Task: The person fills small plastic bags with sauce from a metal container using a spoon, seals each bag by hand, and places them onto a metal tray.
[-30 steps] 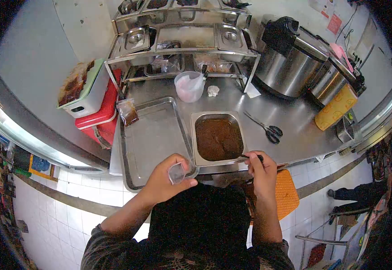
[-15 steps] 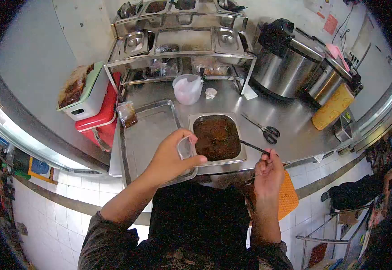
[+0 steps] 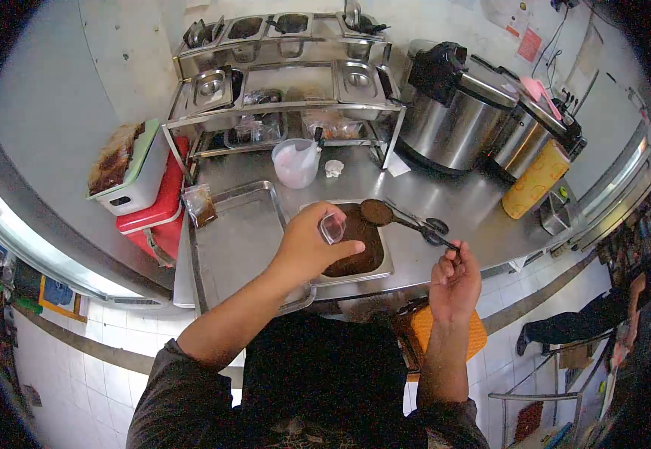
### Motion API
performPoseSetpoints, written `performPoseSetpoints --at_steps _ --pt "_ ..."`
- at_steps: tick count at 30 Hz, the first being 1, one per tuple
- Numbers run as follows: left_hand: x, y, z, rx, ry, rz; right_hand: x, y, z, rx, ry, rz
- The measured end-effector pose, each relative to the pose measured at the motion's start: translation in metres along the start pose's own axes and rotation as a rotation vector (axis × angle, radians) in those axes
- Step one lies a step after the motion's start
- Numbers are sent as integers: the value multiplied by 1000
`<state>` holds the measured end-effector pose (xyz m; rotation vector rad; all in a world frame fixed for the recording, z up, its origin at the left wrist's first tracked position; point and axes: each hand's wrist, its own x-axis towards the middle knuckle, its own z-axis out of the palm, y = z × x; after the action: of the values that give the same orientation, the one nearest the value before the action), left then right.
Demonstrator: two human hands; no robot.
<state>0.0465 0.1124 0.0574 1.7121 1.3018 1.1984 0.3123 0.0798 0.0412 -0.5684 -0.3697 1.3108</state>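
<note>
A black-handled ladle [image 3: 377, 212] full of dark brown sauce is over the one o'clock corner of a steel pan [image 3: 366, 278], which holds more of the same sauce; clock directions are taken from this pan's centre. At four o'clock the right hand [image 3: 454, 288] has its grip closed around the end of the ladle's handle. At nine o'clock, partly covering the pan, the left hand [image 3: 306, 243] grasps a small clear cup [image 3: 333, 228] between thumb and fingers; the cup is apart from the ladle. Black-handled scissors [image 3: 434, 230] lie at three o'clock on the steel tabletop [image 3: 464, 198], partly behind the ladle's handle. A wide shallow tray [image 3: 228, 243] sits at nine o'clock, with a sealed sachet [image 3: 200, 204] on its far left corner. At eleven o'clock stands a translucent jug [image 3: 295, 166], and beyond it a tiered metal rack [image 3: 292, 80]. Two large steel cookers [image 3: 452, 112] stand at one o'clock, and a yellow cylinder [image 3: 536, 179] at two. Far off near four o'clock, another person's dark-clothed leg [image 3: 576, 322] shows.
</note>
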Motion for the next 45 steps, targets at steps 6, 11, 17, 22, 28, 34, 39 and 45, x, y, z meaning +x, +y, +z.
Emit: performPoseSetpoints --at_steps 6,11,17,22,28,34,39,45 --pt "16 -9 18 3 32 -43 1 -11 26 -9 -94 -45" --pt "20 -5 26 -378 -64 -145 -11 -4 48 -100 -89 -126" --pt "19 -4 25 -598 -74 -219 -16 2 51 -265 -165 -229" --pt "20 -7 23 -605 -79 -209 -18 7 48 -347 -194 -306" --pt "22 -3 20 -703 -70 -211 -22 7 45 -535 -307 -426" --pt "27 -11 17 -625 -86 -190 -22 5 42 -724 -507 -592" --pt "29 -14 17 -632 -72 -209 -20 2 46 -919 -661 -792" --pt "31 -30 19 -656 -56 -241 -24 4 43 -993 -686 -774"
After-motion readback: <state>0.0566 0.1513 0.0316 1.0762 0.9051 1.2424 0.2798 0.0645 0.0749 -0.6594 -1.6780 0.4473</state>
